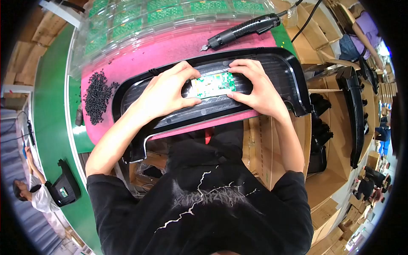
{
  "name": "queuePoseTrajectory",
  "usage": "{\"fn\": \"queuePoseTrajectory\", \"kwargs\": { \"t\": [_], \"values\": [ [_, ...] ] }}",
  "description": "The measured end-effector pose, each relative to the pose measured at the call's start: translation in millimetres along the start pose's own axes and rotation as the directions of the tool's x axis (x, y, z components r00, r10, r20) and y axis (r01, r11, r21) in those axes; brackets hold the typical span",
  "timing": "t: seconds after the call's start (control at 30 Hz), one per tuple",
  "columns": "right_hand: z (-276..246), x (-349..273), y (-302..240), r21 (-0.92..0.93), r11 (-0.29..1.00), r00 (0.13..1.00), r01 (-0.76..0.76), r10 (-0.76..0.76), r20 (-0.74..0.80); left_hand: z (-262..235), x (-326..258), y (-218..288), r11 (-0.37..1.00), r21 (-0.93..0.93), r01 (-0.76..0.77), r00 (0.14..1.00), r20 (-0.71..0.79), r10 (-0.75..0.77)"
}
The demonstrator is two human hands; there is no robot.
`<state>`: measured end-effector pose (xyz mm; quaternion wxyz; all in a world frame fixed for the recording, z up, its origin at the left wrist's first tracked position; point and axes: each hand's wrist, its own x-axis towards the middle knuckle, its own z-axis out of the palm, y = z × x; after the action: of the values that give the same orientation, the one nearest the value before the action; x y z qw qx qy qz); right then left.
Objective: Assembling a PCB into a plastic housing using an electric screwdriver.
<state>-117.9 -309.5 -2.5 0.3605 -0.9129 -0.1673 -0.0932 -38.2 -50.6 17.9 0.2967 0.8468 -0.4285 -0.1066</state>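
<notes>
A green circuit board point(213, 85) lies inside a long black plastic housing point(195, 113), which rests on a pink mat point(170, 44). My left hand point(168, 91) grips the board's left end, thumb at the near edge and fingers at the far edge. At the right end my right hand point(257, 87) pinches it the same way. Beyond the housing a black electric screwdriver point(244, 32) lies on the mat with its tip toward the left. Left of the housing is a pile of small black screws point(98, 95).
Clear plastic trays of green boards point(163, 15) stand at the far side. Cardboard boxes point(331, 170) with black parts flank my right. On the green bench point(53, 106) at left sits another black housing point(66, 187), near a person point(36, 193). Other people are at far right.
</notes>
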Motion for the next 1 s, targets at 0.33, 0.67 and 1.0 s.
{"fn": "queuePoseTrajectory", "kwargs": {
  "t": [0.33,0.67,1.0],
  "values": [
    [-1,2,-5,-0.014,1.000,1.000,-0.018,0.018,0.018,-3,-1,1,0.999,0.028,0.033,0.998,0.049,-0.035],
    [-7,12,-12,-0.053,0.997,0.985,-0.047,0.055,0.163,-24,-18,-10,0.998,0.058,-0.030,0.999,0.018,0.029],
    [-71,63,69,-0.476,0.827,0.941,-0.300,0.173,-0.292,-82,-100,-101,0.800,0.442,0.406,0.913,-0.175,-0.367]
  ]
}}
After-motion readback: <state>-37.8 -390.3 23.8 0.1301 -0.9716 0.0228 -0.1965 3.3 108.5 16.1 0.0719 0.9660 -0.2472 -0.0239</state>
